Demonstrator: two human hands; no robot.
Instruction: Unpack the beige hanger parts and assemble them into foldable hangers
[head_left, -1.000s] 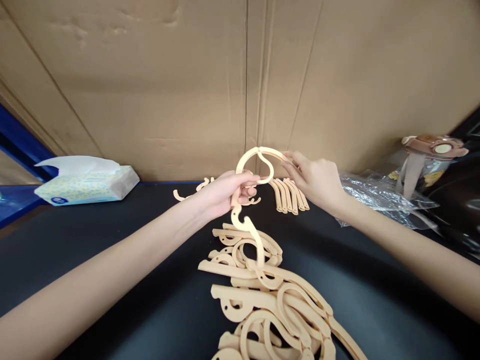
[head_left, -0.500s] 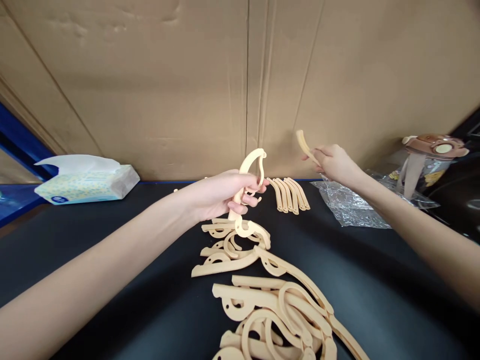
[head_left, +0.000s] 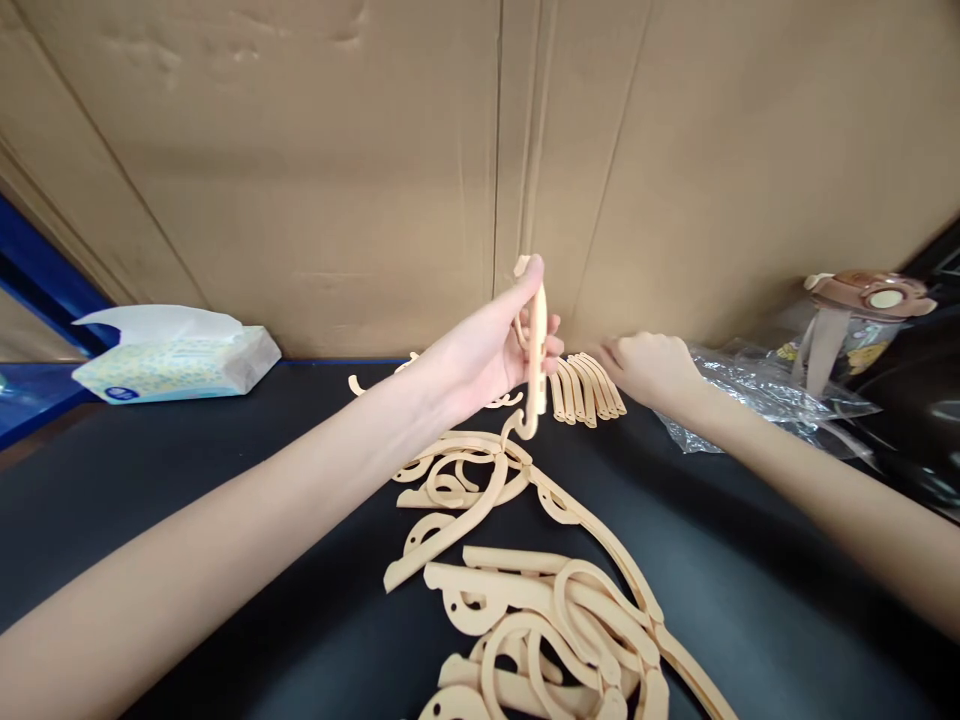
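Note:
My left hand [head_left: 517, 350] grips a beige plastic folding hanger piece [head_left: 537, 345], held upright above the far side of the table. Its lower end, by a small hook, hangs close to the pile below; I cannot tell if they touch. My right hand [head_left: 651, 370] is curled, low beside a row of slim curved beige strips [head_left: 589, 390]. Its fingertips are blurred and partly hidden, so what they hold does not show. Beneath my left hand lie several folding hangers [head_left: 457, 480], and a larger heap of them [head_left: 555, 630] is nearer to me.
A tissue pack [head_left: 176, 355] lies at the far left. Clear plastic bags [head_left: 739, 390] and a bottle with a brown lid [head_left: 870, 295] are at the right. A cardboard wall [head_left: 300, 180] rises behind the black table [head_left: 300, 620]. Loose hooks [head_left: 356, 385] lie near the back edge.
My right hand has come down to the row of strips, and the strip it held no longer shows. My left hand has moved right and turned the hanger piece. Hangers beneath have shifted.

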